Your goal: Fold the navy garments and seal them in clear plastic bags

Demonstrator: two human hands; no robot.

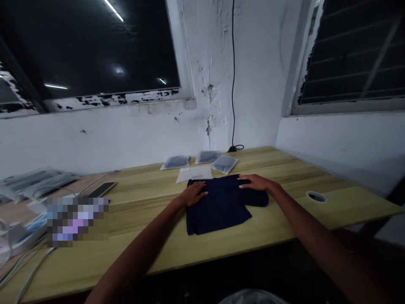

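Observation:
A dark navy garment (218, 207) lies spread and partly folded on the wooden table; I cannot tell exactly what kind of garment it is. My left hand (193, 194) rests flat on its upper left edge, fingers stretched and apart. On the upper right edge lies my right hand (254, 182), its fingers extended over the cloth. Neither hand grips anything. Just behind the garment is a flat, frosted plastic bag (195, 173) with a small label.
Behind it lie more frosted bags with dark contents (176, 162), near the wall. To the left are a phone (101, 190), cables and a power strip (19, 245). The table (142, 249) has a round cable hole (316, 197) at right. A black cord (233, 84) hangs down the wall.

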